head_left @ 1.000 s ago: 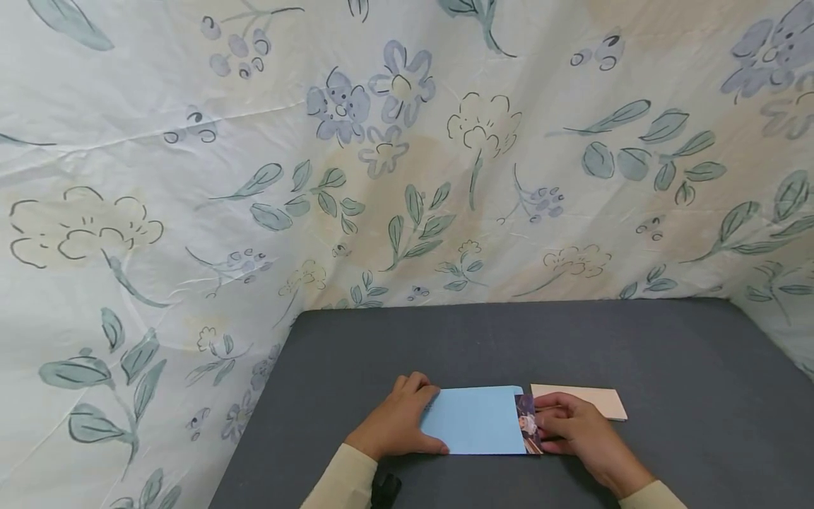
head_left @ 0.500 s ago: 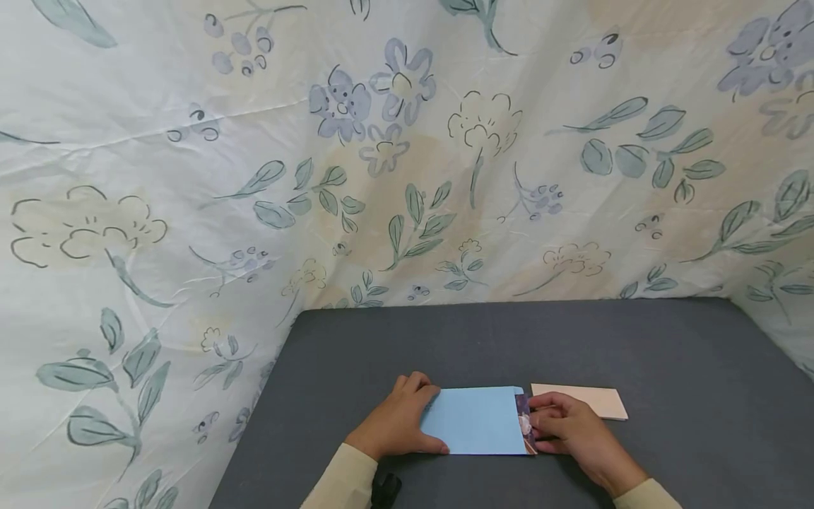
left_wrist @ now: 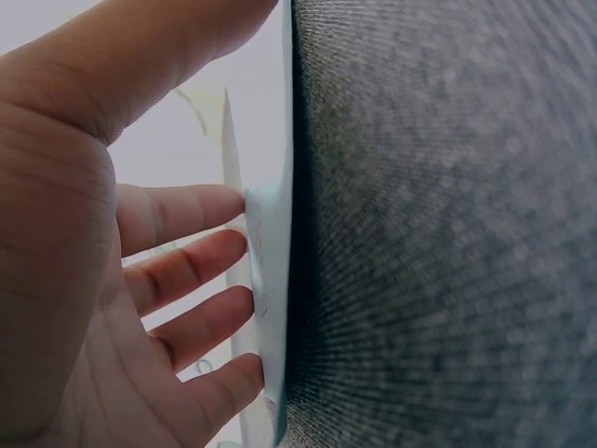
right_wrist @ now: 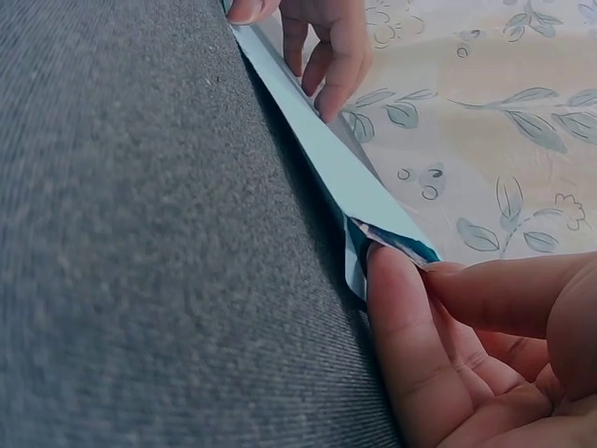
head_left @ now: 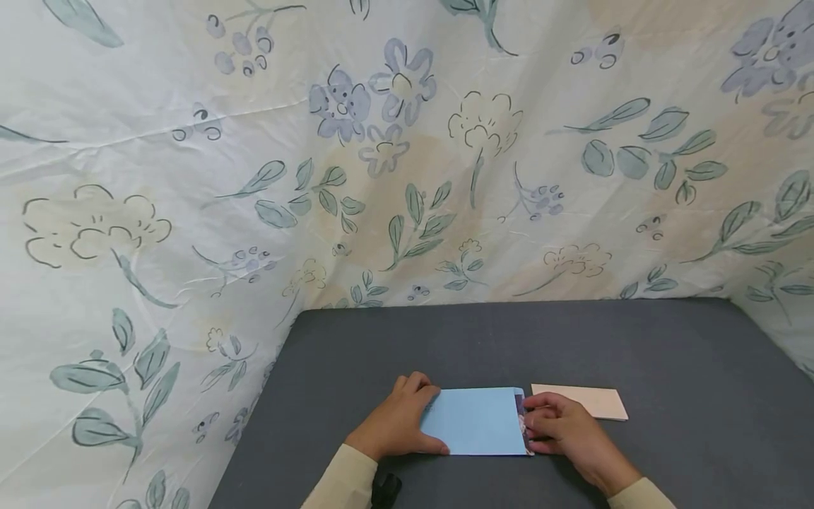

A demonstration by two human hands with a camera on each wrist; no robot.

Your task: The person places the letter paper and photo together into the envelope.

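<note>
A light blue envelope lies flat on the dark grey table, its opening facing right. My left hand rests on its left end, thumb at the near edge and fingertips pressing the paper; the left wrist view shows these fingers fairly straight against it. At the opening, my right hand pinches the right edge of a dark purple picture card. Only a narrow strip of the card shows; the rest is inside the envelope. In the right wrist view, thumb and fingers meet right at the envelope's mouth.
A peach-coloured flat paper piece, like an envelope or a small stack, lies just behind my right hand. The grey table ends at a flower-patterned cloth at the back and sides. A black object sits by my left wrist.
My right hand has moved left, sliding the picture card further into the blue envelope, so less of the picture shows. My left hand and the peach paper stay in place.
</note>
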